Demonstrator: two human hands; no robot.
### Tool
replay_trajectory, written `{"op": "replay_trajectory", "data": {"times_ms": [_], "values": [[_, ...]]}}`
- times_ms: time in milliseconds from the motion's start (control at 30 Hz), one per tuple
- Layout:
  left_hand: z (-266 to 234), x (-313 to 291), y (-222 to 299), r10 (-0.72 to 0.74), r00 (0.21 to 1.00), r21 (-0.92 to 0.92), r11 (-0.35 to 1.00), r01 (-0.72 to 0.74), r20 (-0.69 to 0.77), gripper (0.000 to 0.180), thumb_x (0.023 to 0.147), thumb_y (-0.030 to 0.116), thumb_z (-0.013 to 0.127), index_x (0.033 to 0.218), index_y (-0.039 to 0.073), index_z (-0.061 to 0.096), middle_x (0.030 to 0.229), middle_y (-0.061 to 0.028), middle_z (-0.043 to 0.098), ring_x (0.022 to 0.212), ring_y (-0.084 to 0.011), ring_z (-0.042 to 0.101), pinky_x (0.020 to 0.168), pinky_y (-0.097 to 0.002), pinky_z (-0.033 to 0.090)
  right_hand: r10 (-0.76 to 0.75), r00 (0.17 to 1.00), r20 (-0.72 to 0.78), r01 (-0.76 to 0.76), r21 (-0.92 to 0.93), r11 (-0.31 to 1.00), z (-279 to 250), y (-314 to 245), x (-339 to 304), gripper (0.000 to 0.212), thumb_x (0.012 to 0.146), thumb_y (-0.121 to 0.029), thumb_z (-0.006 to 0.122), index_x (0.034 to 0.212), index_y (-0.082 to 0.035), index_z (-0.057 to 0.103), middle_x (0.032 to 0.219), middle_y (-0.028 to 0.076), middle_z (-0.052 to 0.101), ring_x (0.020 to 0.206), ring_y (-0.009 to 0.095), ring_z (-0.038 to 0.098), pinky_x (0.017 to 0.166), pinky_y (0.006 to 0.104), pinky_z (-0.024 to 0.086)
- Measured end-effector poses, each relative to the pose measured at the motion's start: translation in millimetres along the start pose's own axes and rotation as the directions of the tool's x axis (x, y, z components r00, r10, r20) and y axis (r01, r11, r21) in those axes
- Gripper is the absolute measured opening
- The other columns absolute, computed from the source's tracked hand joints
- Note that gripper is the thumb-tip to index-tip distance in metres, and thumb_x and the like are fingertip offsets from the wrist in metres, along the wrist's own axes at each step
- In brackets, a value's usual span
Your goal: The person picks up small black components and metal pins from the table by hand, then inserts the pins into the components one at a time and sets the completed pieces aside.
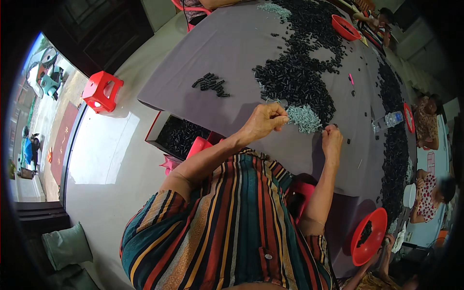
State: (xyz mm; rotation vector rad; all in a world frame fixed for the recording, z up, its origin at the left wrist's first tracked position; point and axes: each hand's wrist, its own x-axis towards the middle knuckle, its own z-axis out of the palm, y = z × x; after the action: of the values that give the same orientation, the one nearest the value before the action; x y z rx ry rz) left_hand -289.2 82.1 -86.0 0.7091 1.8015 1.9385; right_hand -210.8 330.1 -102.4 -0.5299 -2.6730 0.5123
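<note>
My left hand (265, 123) is closed in a pinch at the left edge of a heap of small pale green pieces (303, 119). Whatever lies between its fingertips is too small to make out. To the right of that heap, my right hand (332, 144) is closed as well, with a small dark piece showing at its fingertips, seemingly one of the short black cylinders. A large pile of these black cylinders (295, 79) spreads just beyond both hands on the grey-covered table (232, 63). A smaller group of black cylinders (211, 84) lies apart to the left.
Below the table's left edge, a box (181, 137) holds many black cylinders. Red bowls stand at the near right (369, 237) and far side (345, 27). A clear bottle (387, 122) lies by another long black pile (394, 159). Several people sit around the table. A red stool (102, 92) stands left.
</note>
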Motion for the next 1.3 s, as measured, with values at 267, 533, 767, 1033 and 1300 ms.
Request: {"op": "replay_trajectory", "data": {"times_ms": [267,533,767,1033,1300], "values": [[-1,-1,3,-0.016,0.999,-0.137,0.990,0.021,0.037,0.011,0.081,0.004,0.059,0.089,-0.003,0.057,0.073,-0.0050,0.059,0.065,-0.0101,0.057,0.061,-0.0227,0.048,-0.053,0.998,0.038,0.056,-0.085,0.995,-2,-21,-4,0.004,0.077,-0.001,0.054,0.079,0.002,0.052,0.083,0.021,0.055,0.078,0.038,0.055,0.067,0.0444,0.043],[-1,-3,6,-0.017,0.999,-0.148,0.989,0.022,0.037,0.010,0.080,0.002,0.060,0.088,-0.003,0.057,0.073,-0.0052,0.059,0.065,-0.0105,0.057,0.061,-0.0227,0.048,0.067,0.998,-0.019,-0.063,0.149,0.987,-7,-22,0,0.011,0.077,-0.008,0.060,0.077,0.001,0.053,0.070,0.017,0.058,0.064,0.032,0.056,0.060,0.0391,0.043],[3,-2,5,-0.007,0.999,-0.150,0.989,0.013,0.043,0.010,0.080,0.002,0.059,0.088,-0.003,0.057,0.072,-0.0047,0.058,0.064,-0.0107,0.058,0.062,-0.0235,0.049,0.065,0.992,-0.109,-0.039,0.228,0.973,-3,-11,2,0.011,0.079,-0.008,0.060,0.082,0.001,0.056,0.069,0.013,0.059,0.058,0.023,0.056,0.056,0.0356,0.044],[8,-9,10,-0.007,0.995,-0.206,0.978,0.028,0.099,0.009,0.080,0.000,0.058,0.088,-0.003,0.056,0.078,-0.0059,0.058,0.071,-0.0120,0.058,0.068,-0.0255,0.050,-0.080,0.988,0.131,-0.076,0.871,0.486,-27,-65,-11,0.005,0.082,-0.002,0.055,0.087,-0.001,0.057,0.073,0.001,0.054,0.062,0.007,0.052,0.057,0.0218,0.045],[13,-16,19,0.028,0.993,-0.194,0.981,-0.006,0.110,0.011,0.078,-0.001,0.059,0.088,-0.004,0.056,0.076,-0.0054,0.058,0.069,-0.0110,0.056,0.064,-0.0243,0.047,-0.279,0.945,0.173,-0.052,0.918,0.393,-34,-101,-31,0.007,0.083,-0.002,0.057,0.089,0.001,0.056,0.074,0.001,0.054,0.063,0.007,0.052,0.057,0.0210,0.045]]}}
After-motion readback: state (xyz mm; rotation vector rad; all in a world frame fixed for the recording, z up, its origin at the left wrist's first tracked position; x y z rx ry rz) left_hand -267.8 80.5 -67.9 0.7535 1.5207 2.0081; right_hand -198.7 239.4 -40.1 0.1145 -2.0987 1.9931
